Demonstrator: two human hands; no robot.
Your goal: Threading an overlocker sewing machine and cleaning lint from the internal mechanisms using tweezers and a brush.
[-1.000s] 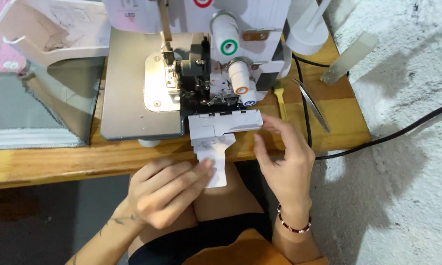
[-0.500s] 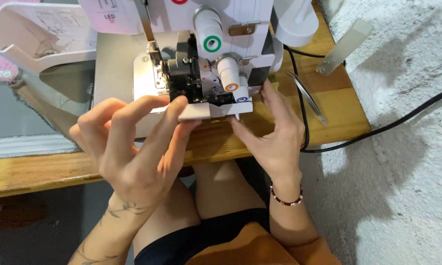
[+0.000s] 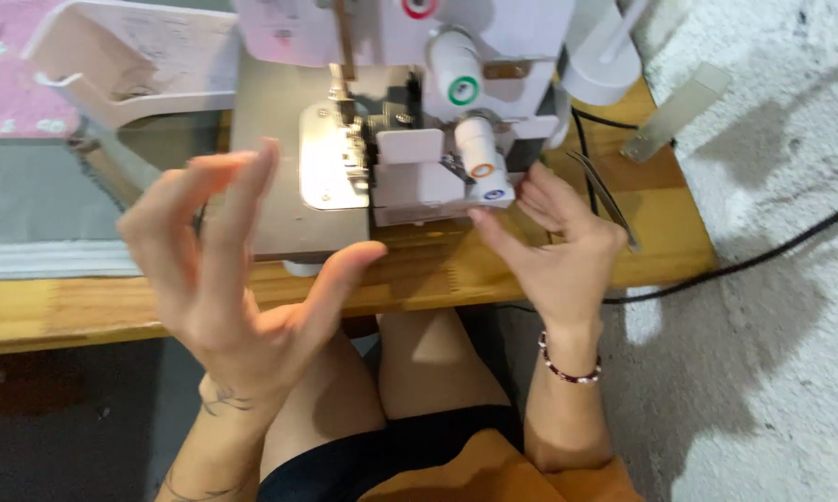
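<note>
Partly hidden: sewing machine (image 3: 409,139) (behind hands)

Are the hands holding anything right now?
No. The left hand is open in the air; the right hand only touches the sewing machine at its front right corner.

The white overlock sewing machine (image 3: 409,139) stands upright on the wooden table, its hinged front cover (image 3: 419,181) closed.

A white sewing machine (image 3: 419,112) with green, orange and blue dial markings was observed on a light-brown wooden table (image 3: 419,274). A bracelet (image 3: 567,372) of dark red beads was noted, with pink patterned fabric (image 3: 0,84) and a black cable (image 3: 772,251).
</note>
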